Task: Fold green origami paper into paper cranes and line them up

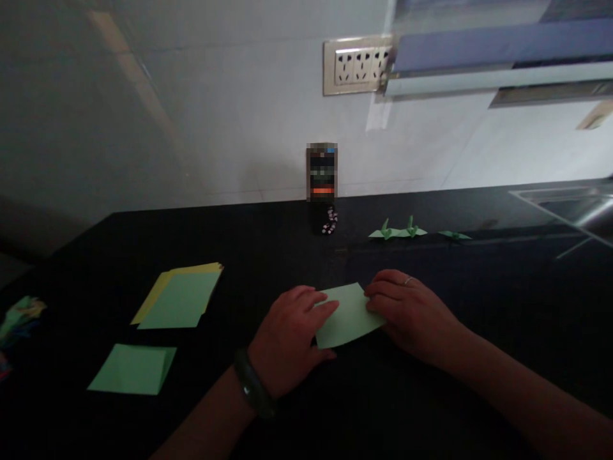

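A light green sheet of paper (352, 316) lies between my hands over the dark countertop. My left hand (292, 338) holds it by its left edge, with the fingertips on top and the thumb near the bottom corner. At the right edge, the bent fingers of my right hand (414, 316) grip the paper; its thumb is hidden. Another green sheet, folded over (134, 369), rests at the lower left. Beyond my right hand stand two small green origami cranes (385, 231), (410, 229), and a flatter folded green piece (454, 236) is to their right.
A stack of green and yellow paper (179, 300) lies left of my hands. A phone (322, 172) leans on the wall, with a beaded strap (330, 220) before it. Crumpled colourful items (22, 316) are at the far left. A metal-rimmed sink (565, 204) is at right.
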### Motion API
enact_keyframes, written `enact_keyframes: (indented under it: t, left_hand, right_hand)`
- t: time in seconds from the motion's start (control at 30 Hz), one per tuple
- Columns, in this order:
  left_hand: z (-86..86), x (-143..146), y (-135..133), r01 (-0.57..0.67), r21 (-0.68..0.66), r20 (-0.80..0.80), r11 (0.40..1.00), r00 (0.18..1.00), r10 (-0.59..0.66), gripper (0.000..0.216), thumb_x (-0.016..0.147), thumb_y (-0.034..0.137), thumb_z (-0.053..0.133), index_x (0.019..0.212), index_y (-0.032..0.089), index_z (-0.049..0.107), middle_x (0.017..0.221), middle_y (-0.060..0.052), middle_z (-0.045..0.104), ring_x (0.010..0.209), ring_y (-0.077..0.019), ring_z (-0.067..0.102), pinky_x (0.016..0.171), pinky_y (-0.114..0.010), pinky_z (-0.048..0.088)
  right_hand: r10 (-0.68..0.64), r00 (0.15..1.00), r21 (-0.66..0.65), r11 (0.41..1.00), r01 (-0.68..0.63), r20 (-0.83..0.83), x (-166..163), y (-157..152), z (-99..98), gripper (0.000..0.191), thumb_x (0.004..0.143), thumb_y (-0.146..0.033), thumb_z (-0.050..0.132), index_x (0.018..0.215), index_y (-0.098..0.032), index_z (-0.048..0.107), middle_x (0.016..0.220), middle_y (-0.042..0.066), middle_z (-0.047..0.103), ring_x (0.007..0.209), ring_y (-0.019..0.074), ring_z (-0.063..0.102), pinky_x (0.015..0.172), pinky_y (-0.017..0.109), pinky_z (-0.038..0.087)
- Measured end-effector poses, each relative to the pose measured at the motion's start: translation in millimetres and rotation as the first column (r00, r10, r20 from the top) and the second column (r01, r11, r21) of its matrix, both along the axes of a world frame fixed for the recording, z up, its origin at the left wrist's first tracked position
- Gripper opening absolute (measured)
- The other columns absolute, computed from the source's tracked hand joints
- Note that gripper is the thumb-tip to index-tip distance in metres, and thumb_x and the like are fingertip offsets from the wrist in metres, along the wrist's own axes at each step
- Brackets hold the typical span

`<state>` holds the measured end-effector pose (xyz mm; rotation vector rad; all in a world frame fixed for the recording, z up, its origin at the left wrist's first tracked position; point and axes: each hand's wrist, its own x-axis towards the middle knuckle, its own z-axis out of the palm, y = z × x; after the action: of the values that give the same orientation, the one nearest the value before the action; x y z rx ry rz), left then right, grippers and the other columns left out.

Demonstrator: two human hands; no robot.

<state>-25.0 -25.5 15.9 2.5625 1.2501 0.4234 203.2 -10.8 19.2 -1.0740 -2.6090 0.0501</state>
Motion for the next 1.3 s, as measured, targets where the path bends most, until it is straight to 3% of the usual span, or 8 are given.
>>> enact_keyframes:
  t: [0.1, 0.2, 0.33, 0.57, 0.67, 0.87, 1.03, 1.3]
  left_hand:
    - [0.1, 5, -5, 0.073, -0.077, -0.061, 0.994, 0.995, -0.078, 0.037, 0.069, 0.034, 0.065, 0.104, 0.021, 0.059, 0.105, -0.007, 0.063, 0.097, -0.0231, 0.056, 0.087, -0.042, 0.044]
    - [-0.3, 8, -7, 0.06, -0.09, -0.096, 0.994, 0.993, -0.069, 0.017, 0.079, 0.028, 0.054, 0.091, 0.019, 0.063, 0.096, -0.006, 0.066, 0.091, -0.0203, 0.059, 0.085, -0.038, 0.045]
    - [-0.8, 9, -7, -0.016, -0.106, -0.103, 0.994, 0.995, 0.005, 0.017, 0.082, 0.023, 0.048, 0.083, 0.019, 0.065, 0.091, -0.005, 0.067, 0.089, -0.019, 0.06, 0.085, -0.035, 0.045]
    - [4.2, 3, 2, -0.142, -0.21, -0.014, 0.967, 0.99, 0.142, 0.023, 0.082, 0.034, 0.047, 0.08, 0.022, 0.066, 0.079, -0.002, 0.067, 0.077, -0.0166, 0.06, 0.073, -0.029, 0.046]
    - [3.6, 0, 10, -0.233, -0.275, 0.036, 0.933, 0.967, 0.252, 0.025, 0.083, 0.033, 0.044, 0.078, 0.021, 0.065, 0.075, -0.001, 0.066, 0.07, -0.015, 0.06, 0.065, -0.026, 0.044]
    - [-5.6, 0, 15, -0.356, -0.353, 0.113, 0.865, 0.902, 0.418, 0.017, 0.079, 0.028, 0.048, 0.088, 0.022, 0.061, 0.068, 0.002, 0.063, 0.063, -0.014, 0.058, 0.059, -0.026, 0.042]
    - [-6.2, 4, 11, -0.435, -0.288, 0.042, 0.853, 0.885, 0.465, 0.043, 0.076, 0.024, 0.052, 0.118, 0.023, 0.046, 0.072, 0.001, 0.063, 0.067, -0.0164, 0.059, 0.06, -0.027, 0.042]
    - [-6.3, 10, 10, -0.471, -0.201, -0.079, 0.859, 0.882, 0.465, 0.021, 0.079, 0.026, 0.049, 0.099, 0.023, 0.054, 0.076, -0.003, 0.062, 0.071, -0.0186, 0.059, 0.063, -0.029, 0.043]
  right_hand:
    - [0.037, 0.998, -0.076, 0.997, -0.033, 0.041, -4, -3, 0.8, 0.015, 0.071, -0.006, 0.052, 0.073, -0.017, 0.062, 0.085, 0.007, 0.064, 0.092, 0.0221, 0.052, 0.08, 0.036, 0.043]
    - [0.108, 0.994, -0.14, 0.985, -0.105, 0.012, -4, -4, -0.8, 0.014, 0.073, -0.008, 0.053, 0.076, -0.018, 0.063, 0.084, 0.006, 0.064, 0.091, 0.0201, 0.054, 0.081, 0.034, 0.043]
    - [0.104, 0.992, -0.245, 0.962, -0.119, -0.071, -3, -4, -6.0, 0.012, 0.079, -0.013, 0.052, 0.081, -0.018, 0.063, 0.085, 0.005, 0.063, 0.086, 0.017, 0.056, 0.079, 0.031, 0.043]
    - [-0.061, 0.979, -0.385, 0.923, -0.019, -0.194, -4, -3, -10.4, 0.013, 0.081, -0.019, 0.051, 0.085, -0.019, 0.064, 0.089, 0.005, 0.063, 0.084, 0.0157, 0.056, 0.078, 0.029, 0.044]
    - [-0.136, 0.962, -0.428, 0.904, 0.023, -0.236, -7, -3, -11.5, 0.021, 0.086, -0.025, 0.046, 0.076, -0.018, 0.063, 0.086, 0.006, 0.063, 0.08, 0.0152, 0.056, 0.075, 0.029, 0.044]
    - [-0.333, 0.931, -0.346, 0.9, 0.266, -0.149, -18, 4, -20.7, 0.03, 0.084, -0.031, 0.047, 0.057, -0.018, 0.051, 0.061, 0.001, 0.053, 0.062, 0.0141, 0.049, 0.059, 0.027, 0.038]
    - [-0.408, 0.907, -0.331, 0.874, 0.356, -0.101, -22, 7, -26.2, 0.024, 0.077, -0.03, 0.057, 0.057, -0.018, 0.055, 0.064, 0.002, 0.056, 0.065, 0.0158, 0.048, 0.061, 0.029, 0.035]
    - [-0.439, 0.898, -0.326, 0.855, 0.405, -0.036, -20, 7, -27.1, 0.025, 0.081, -0.031, 0.05, 0.061, -0.018, 0.058, 0.07, 0.005, 0.056, 0.068, 0.0175, 0.047, 0.065, 0.031, 0.036]
